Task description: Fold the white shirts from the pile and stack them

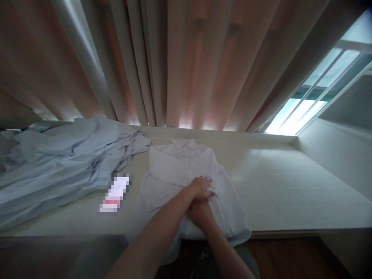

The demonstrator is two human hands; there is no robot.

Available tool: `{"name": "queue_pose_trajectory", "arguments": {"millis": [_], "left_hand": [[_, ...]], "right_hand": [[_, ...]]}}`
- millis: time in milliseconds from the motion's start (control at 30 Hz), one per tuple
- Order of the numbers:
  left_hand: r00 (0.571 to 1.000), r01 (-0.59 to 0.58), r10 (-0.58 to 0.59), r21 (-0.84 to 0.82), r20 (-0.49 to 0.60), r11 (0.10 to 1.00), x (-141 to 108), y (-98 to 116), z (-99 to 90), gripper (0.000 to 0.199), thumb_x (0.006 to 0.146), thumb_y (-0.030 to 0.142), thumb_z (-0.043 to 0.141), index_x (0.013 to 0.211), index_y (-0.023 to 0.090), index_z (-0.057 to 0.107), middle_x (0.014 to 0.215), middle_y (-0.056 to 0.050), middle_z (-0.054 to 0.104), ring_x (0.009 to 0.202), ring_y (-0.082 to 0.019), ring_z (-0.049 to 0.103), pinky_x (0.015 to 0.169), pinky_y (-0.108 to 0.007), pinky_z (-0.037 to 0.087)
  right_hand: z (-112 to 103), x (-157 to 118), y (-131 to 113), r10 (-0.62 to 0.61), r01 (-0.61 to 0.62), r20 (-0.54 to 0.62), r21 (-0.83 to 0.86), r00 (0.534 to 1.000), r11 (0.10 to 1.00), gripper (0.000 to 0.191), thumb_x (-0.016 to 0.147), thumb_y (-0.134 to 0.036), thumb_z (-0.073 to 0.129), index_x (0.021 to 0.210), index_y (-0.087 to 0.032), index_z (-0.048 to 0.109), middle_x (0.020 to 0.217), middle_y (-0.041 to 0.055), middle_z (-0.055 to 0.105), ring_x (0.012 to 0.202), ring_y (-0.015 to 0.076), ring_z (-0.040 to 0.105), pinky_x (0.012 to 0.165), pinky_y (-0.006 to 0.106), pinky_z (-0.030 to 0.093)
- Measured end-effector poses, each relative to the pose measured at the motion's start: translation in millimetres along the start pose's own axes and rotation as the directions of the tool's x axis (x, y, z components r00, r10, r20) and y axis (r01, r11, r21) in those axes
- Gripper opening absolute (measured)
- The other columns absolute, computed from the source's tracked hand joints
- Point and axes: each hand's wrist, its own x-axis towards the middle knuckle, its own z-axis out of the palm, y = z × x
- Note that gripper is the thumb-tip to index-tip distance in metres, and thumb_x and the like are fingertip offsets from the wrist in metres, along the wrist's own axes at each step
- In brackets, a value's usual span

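Observation:
A white collared shirt (171, 170) lies on the pale surface, its collar toward the curtain and its lower edge hanging over the front edge. One sleeve looks folded across the shirt's front. My left hand (202, 188) rests on the middle of the shirt with its fingers spread and nothing in them. Just below it, touching or partly under it, is my right hand (201, 214), also on the shirt. The fingers of that hand are mostly hidden, so I cannot tell whether they hold any cloth.
A heap of white garments (66, 159) covers the left side of the surface (279, 186). Between heap and shirt lies a blurred-out flat object (114, 193), seemingly a lit phone. Long curtains (192, 66) hang behind, with a window (308, 93) at the upper right.

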Motion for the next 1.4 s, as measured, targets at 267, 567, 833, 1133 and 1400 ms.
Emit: {"name": "queue_pose_trajectory", "arguments": {"millis": [267, 567, 833, 1133, 1400], "left_hand": [[0.907, 0.307, -0.265, 0.085, -0.329, 0.948, -59.5, -64.3, -37.1, 0.053, 0.083, 0.042, 0.035, 0.129, 0.016, 0.037, 0.134, -0.014, 0.039, 0.126, -0.024, 0.031, 0.104, -0.039, 0.019], [0.721, 0.635, -0.452, 0.242, -0.525, 0.733, -152.3, -112.9, -34.6, 0.050, 0.084, 0.038, 0.035, 0.128, 0.015, 0.035, 0.139, -0.016, 0.029, 0.128, -0.031, 0.022, 0.101, -0.045, 0.019], [0.735, 0.651, -0.502, 0.268, -0.455, 0.710, -162.3, -123.6, -14.5, 0.052, 0.083, 0.042, 0.033, 0.127, 0.014, 0.038, 0.138, -0.016, 0.032, 0.129, -0.032, 0.021, 0.102, -0.044, 0.016], [0.658, 0.724, -0.508, 0.281, -0.556, 0.630, -143.5, -127.2, -30.9, 0.055, 0.075, 0.040, 0.042, 0.120, 0.010, 0.047, 0.134, -0.018, 0.036, 0.130, -0.036, 0.013, 0.102, -0.049, 0.007], [0.669, 0.700, -0.516, 0.220, -0.535, 0.679, -107.7, -142.5, -48.5, 0.045, 0.080, 0.038, 0.036, 0.118, 0.017, 0.050, 0.133, -0.014, 0.038, 0.126, -0.035, 0.022, 0.099, -0.052, 0.014]], "right_hand": [[-6.0, -3.2, -3.4, 0.090, -0.091, -0.039, -0.025, 0.995, 0.995, 0.055, 0.086, -0.045, 0.034, 0.134, -0.018, 0.031, 0.136, 0.0104, 0.035, 0.125, 0.0289, 0.024, 0.101, 0.048, 0.009], [-5.2, -4.0, 1.4, 0.074, -0.069, -0.113, 0.050, 0.991, 0.996, 0.043, 0.085, -0.035, 0.040, 0.123, -0.017, 0.048, 0.125, 0.0086, 0.049, 0.117, 0.0235, 0.038, 0.100, 0.038, 0.020], [-28.0, 22.0, 34.6, 0.188, -0.196, -0.173, -0.029, 0.967, 0.980, 0.039, 0.088, -0.031, 0.033, 0.120, -0.018, 0.049, 0.121, 0.0092, 0.052, 0.115, 0.0212, 0.040, 0.096, 0.035, 0.027], [-12.8, 59.2, 76.6, 0.306, -0.294, 0.068, -0.151, 0.950, 0.944, 0.061, 0.087, -0.052, 0.024, 0.138, -0.019, 0.022, 0.145, 0.0116, 0.013, 0.132, 0.0270, 0.004, 0.101, 0.050, 0.009], [-11.4, 87.7, 94.3, 0.265, -0.251, 0.074, -0.158, 0.961, 0.955, 0.058, 0.088, -0.049, 0.021, 0.138, -0.019, 0.024, 0.145, 0.0113, 0.015, 0.132, 0.0271, 0.007, 0.101, 0.049, 0.013]]}}
